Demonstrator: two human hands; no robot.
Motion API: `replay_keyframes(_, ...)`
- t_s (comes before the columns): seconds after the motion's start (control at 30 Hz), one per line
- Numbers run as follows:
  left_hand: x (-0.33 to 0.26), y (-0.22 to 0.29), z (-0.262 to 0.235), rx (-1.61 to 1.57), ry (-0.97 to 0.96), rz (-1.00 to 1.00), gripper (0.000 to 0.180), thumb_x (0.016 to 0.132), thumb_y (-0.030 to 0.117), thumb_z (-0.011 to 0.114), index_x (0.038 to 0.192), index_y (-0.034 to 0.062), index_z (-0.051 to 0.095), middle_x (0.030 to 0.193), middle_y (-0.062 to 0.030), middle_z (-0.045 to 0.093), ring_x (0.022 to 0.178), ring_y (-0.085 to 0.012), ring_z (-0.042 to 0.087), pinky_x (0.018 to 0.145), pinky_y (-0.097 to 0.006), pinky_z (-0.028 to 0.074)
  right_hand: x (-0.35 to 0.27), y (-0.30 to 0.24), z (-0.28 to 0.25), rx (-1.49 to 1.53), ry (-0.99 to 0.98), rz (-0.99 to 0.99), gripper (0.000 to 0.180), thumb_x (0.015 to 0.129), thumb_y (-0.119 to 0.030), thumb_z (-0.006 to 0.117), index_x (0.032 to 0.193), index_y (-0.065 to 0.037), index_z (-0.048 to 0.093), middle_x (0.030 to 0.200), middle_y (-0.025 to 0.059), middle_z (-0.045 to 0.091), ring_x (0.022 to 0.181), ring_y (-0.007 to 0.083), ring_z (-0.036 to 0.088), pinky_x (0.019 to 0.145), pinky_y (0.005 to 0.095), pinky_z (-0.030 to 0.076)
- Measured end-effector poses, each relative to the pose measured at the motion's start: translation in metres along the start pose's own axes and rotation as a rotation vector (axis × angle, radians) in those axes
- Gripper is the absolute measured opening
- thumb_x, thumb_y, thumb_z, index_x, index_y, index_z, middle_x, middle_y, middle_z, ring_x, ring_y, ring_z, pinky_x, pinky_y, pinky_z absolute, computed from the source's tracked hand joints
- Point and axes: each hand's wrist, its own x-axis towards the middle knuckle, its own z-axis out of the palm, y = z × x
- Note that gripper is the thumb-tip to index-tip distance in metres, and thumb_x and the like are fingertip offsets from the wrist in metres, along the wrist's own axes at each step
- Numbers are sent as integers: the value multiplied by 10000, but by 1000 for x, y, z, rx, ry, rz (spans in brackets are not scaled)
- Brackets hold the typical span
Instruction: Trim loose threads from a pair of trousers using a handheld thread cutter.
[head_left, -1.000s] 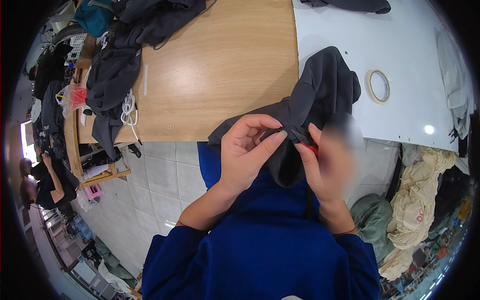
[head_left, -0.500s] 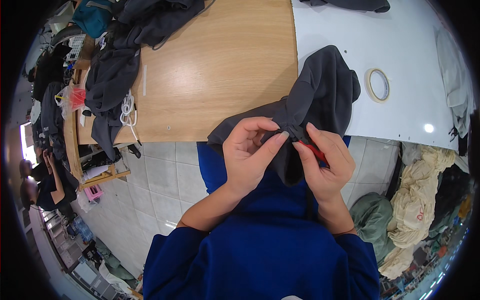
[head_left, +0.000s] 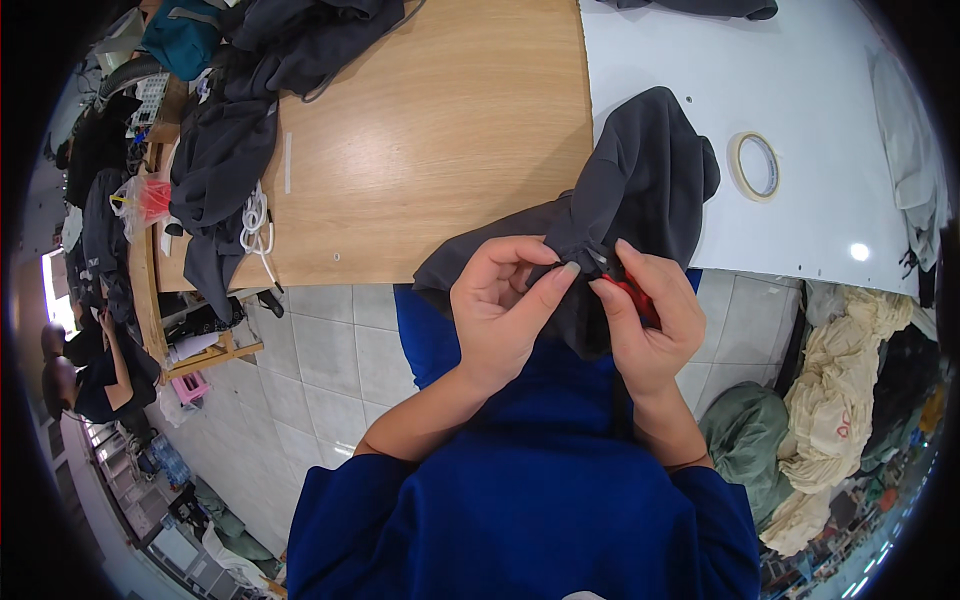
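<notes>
A dark grey garment [head_left: 640, 160] lies bunched over the table's front edge, part of it hanging down towards my lap. My left hand [head_left: 512, 305] pinches a fold of its cloth between thumb and forefinger. Right beside it, my right hand [head_left: 655, 325] is closed around a small red-handled tool [head_left: 630, 287]. The tool's metal tip points at the pinched fold. My fingers cover most of the tool, so I cannot tell its exact kind.
A tape roll [head_left: 754, 166] lies on the white tabletop [head_left: 810, 235] at right. More dark garments [head_left: 225, 150] and a white cord [head_left: 256, 222] lie on the wooden table's [head_left: 440, 120] left. Cream cloth [head_left: 835, 400] is heaped below right. Another person [head_left: 100, 370] is at far left.
My right hand has turned slightly, and more of the red tool and its metal tip now shows. The left hand keeps its pinch, nearly still.
</notes>
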Motion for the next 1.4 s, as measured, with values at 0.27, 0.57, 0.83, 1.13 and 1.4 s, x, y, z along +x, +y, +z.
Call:
replay_keyframes(0.27, -1, 1, -1, 38, -21, -9, 232, 814, -101, 630, 1010, -14, 542, 1016, -85, 602, 919, -115, 599, 833, -224, 472, 4, 1, -2, 13, -37, -5, 349, 653, 20, 775, 988, 17, 679, 836, 123, 656, 697, 179, 637, 610, 222, 494)
replay_keyframes(0.57, -3, -2, 1, 74, -31, 35, 204, 813, -126, 610, 982, -25, 555, 1019, -97, 597, 905, -116, 601, 812, -222, 473, 5, -3, -4, -3, -50, -11, 349, 654, 23, 773, 990, 17, 678, 829, 126, 657, 689, 175, 634, 605, 223, 495)
replay_keyframes(0.83, -4, -4, 0, 140, -38, 99, 192, 814, -131, 604, 972, -31, 561, 1021, -109, 597, 882, -114, 607, 769, -211, 484, 2, 0, -1, 4, -36, 6, 345, 663, 18, 769, 996, 16, 677, 827, 129, 658, 692, 176, 636, 602, 221, 493)
replay_keyframes(1.13, -4, -4, 1, 175, -37, 116, 193, 811, -136, 603, 967, -32, 560, 1029, -118, 594, 882, -115, 607, 763, -209, 485, 3, 0, -1, 0, -38, -1, 332, 662, 17, 767, 983, 12, 683, 824, 127, 661, 687, 184, 637, 602, 226, 496)
replay_keyframes(1.4, -3, -3, 1, 130, -45, 98, 195, 814, -130, 605, 976, -33, 555, 1029, -113, 592, 898, -119, 604, 788, -217, 482, 1, 5, -1, -29, -16, -59, 337, 654, 13, 775, 979, 11, 684, 817, 124, 661, 681, 180, 634, 600, 225, 495)
